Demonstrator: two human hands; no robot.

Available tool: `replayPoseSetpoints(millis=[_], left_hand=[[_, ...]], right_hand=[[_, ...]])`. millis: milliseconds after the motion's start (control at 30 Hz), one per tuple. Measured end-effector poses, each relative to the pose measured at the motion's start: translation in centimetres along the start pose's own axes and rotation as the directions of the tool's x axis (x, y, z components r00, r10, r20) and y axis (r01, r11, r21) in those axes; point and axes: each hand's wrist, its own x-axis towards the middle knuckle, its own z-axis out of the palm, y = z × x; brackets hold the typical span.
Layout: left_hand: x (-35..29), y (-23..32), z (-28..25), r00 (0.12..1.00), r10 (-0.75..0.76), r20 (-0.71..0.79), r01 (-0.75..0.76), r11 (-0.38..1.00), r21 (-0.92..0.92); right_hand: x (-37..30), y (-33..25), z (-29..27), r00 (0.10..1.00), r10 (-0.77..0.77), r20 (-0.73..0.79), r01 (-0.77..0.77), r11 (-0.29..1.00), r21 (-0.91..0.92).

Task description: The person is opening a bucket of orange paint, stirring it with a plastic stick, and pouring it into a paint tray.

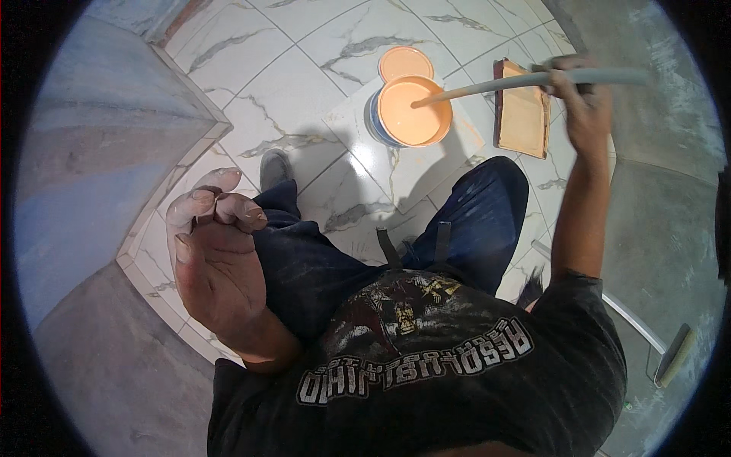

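Observation:
My right hand [577,95] is closed around a long grey stirring stick [518,81]. The stick slants down to the left, and its paint-coated end dips into the peach paint [415,122] in a round bucket [373,122]. My left hand [221,251] is raised on the left, palm up, above the floor by the wall. Its fingers are loosely bent and apart, with nothing in them. Just behind the bucket lies its round lid [406,65], smeared with the same peach colour.
A peach-stained paint tray [524,114] lies right of the bucket. Under the bucket is a pale board [358,110] on marbled floor tiles [251,114]. A paint roller [674,356] with a long pole leans at lower right. Grey-blue walls [99,152] close in on both sides.

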Motion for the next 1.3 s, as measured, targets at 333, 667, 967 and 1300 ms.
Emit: replayPoseSetpoints(millis=[333, 667, 967, 1300], left_hand=[[-0.4, 0.2, 0.1, 1.000, 0.004, -0.019, -0.003, 0.998, 0.068], [-0.3, 0.1, -0.2, 1.000, 0.019, 0.016, -0.020, 0.998, 0.065], [0.0, 0.4, -0.9, 1.000, 0.016, 0.006, -0.017, 0.999, 0.037], [0.2, 0.4, -1.2, 1.000, 0.021, 0.012, -0.021, 1.000, -0.008]], right_hand=[[0.0, 11.0, 11.8, 0.971, 0.201, 0.128, -0.209, 0.977, 0.049], [-0.9, 11.0, 20.5, 0.892, 0.451, -0.024, -0.366, 0.754, 0.546], [3.2, 14.3, 17.5, 0.797, 0.378, -0.472, -0.166, 0.888, 0.430], [-2.0, 14.3, 16.7, 0.916, 0.371, -0.149, -0.309, 0.893, 0.327]])
